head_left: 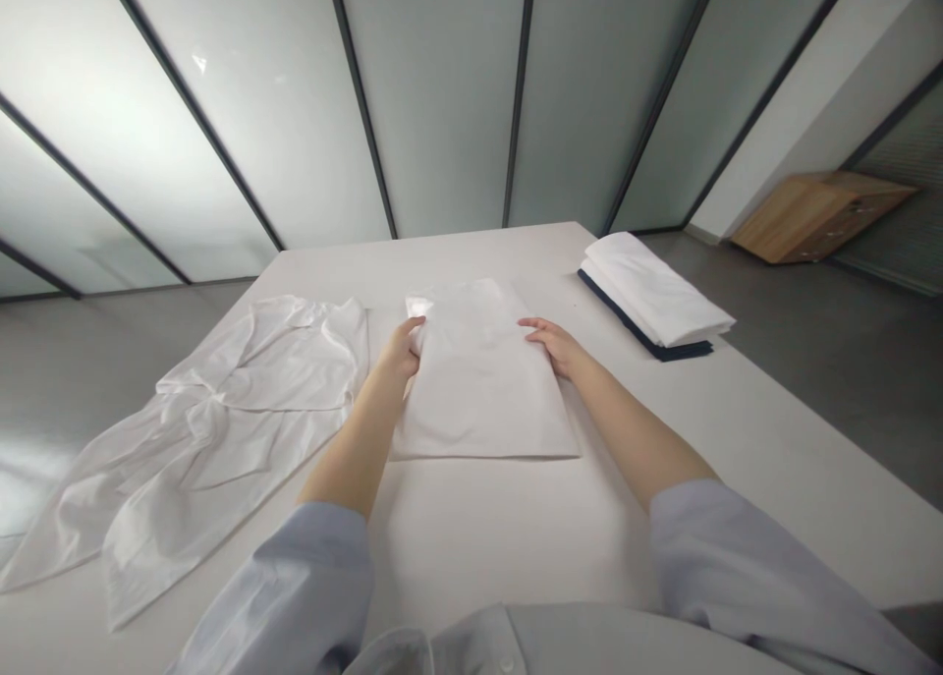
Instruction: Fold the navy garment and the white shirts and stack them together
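The folded white cloth (482, 400) lay in the middle of the desk (737, 439). The grip of the left hand (400, 353) pinched its left edge; that of the right hand (558, 348) rested released, flat on the right edge.

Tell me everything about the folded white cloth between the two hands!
The folded white cloth lies flat and smooth on the white table, its long side running away from the person. It looks like thin cotton. The left hand touches its left edge near the far end; the right hand rests on its right edge.
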A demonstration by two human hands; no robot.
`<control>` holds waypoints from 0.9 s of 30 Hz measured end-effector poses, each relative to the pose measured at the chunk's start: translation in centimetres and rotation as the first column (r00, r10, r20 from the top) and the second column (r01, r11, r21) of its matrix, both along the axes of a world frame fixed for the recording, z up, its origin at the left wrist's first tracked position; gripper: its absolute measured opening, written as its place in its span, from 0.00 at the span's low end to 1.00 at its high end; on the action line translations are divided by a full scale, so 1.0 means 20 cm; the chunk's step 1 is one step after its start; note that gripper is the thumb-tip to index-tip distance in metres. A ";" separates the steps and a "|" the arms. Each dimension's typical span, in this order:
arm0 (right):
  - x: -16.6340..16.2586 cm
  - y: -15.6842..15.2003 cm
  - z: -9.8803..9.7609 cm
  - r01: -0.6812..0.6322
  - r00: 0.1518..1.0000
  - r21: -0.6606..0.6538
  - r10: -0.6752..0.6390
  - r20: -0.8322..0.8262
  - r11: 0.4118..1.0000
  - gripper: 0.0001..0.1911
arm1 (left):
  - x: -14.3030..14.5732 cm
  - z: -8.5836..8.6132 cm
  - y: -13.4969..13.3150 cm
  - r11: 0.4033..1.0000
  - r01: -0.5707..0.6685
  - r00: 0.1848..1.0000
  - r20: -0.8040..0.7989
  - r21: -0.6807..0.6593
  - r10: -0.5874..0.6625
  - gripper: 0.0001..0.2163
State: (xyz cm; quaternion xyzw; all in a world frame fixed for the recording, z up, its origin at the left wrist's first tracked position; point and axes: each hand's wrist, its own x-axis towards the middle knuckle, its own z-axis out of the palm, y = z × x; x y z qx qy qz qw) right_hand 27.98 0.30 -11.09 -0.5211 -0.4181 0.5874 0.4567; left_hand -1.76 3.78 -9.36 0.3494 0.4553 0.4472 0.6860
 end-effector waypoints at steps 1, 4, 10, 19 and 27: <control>0.00 0.00 0.00 -0.002 1.000 -0.003 0.002 0.006 1.000 0.27 | 0.00 0.01 -0.01 0.999 0.020 0.999 0.034 -0.036 -0.019 0.19; 0.00 0.00 0.00 -0.006 1.000 -0.005 0.006 0.027 1.000 0.26 | -0.01 0.01 -0.05 0.994 0.050 0.998 0.033 -0.100 -0.047 0.17; 0.00 0.01 -0.02 0.016 0.996 0.016 -0.017 0.084 1.000 0.26 | -0.04 -0.07 -0.07 0.988 -0.098 0.985 -0.134 0.118 0.113 0.29; -0.01 0.04 -0.02 0.135 0.990 0.030 -0.137 0.041 0.990 0.21 | -0.05 -0.11 -0.07 0.962 -0.120 0.978 -0.136 0.243 0.157 0.26; 0.02 0.00 0.02 0.014 1.000 0.072 -0.013 -0.012 0.997 0.29 | -0.12 -0.08 -0.09 0.985 -0.057 0.994 -0.082 0.163 0.071 0.29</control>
